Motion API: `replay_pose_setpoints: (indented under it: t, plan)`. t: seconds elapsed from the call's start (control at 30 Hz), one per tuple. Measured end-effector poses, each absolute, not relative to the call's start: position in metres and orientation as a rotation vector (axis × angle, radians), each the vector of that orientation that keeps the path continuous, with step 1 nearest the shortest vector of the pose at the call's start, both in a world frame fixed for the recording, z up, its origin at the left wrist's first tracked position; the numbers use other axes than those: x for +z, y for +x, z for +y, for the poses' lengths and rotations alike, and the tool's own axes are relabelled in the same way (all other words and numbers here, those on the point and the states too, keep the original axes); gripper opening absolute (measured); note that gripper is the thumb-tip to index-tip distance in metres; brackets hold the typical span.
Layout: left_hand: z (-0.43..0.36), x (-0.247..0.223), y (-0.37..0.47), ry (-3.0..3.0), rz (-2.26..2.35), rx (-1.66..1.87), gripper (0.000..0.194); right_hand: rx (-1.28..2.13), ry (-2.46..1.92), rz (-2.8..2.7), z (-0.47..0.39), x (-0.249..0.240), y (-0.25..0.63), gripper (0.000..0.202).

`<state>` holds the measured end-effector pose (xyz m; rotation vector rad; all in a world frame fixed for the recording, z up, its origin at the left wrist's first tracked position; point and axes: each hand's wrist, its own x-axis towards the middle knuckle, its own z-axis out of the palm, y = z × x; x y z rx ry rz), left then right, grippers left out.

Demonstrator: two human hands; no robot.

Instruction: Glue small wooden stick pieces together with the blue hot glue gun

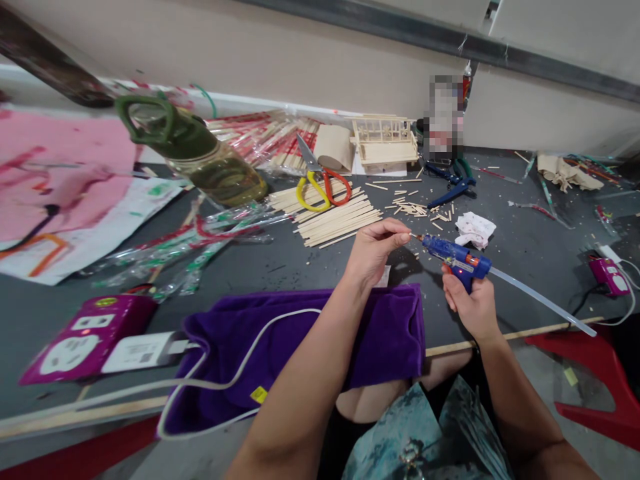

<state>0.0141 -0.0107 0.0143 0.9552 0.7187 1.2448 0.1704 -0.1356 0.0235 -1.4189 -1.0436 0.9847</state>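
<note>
Blue plastic forms the body of the glue gun (pixel 453 257), which is in the right hand (pixel 473 303) above the front part of the grey table (pixel 285 270). The right hand's fingers close around its handle, and the nozzle points toward the left hand. A long translucent glue stick (pixel 545 300) runs out of the back of the gun and slants down past the table's front edge.

The left hand (pixel 377 245) has its thumb and forefinger pinched together on a small pale piece (pixel 414 235), whose tip is right by the nozzle; whether the two touch is too small to tell.

Beyond the left hand, a row of thin wooden sticks (pixel 340 220) lies on the table, with scissors (pixel 316 167) resting across them, their handles yellow and red. Short cut pieces (pixel 413 207) are scattered to the right of the sticks, near the blue-handled pliers (pixel 453 188) and a crumpled tissue (pixel 475 231). Behind the sticks are a curved brown cardboard piece (pixel 334 147) and a small wooden model (pixel 385 145) with a railing.

A green-topped bottle (pixel 213 163) leans to the left of the scissors, beside plastic-wrapped sticks. Purple cloth (pixel 390 340) lies under the left forearm at the table's front edge. A white cable (pixel 250 360) crosses it from the white plug (pixel 143 351) in the magenta power block (pixel 97 337).
</note>
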Motion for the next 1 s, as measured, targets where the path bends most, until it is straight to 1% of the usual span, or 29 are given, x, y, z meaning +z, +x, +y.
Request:
replay_pose_setpoints:
  t: [1.0]
  plan:
    - [-0.0103,0.0133,0.0139,0.961,0.707,1.257,0.022,0.993,-1.428,-1.058,-0.1362,0.0218,0.1717,0.034]
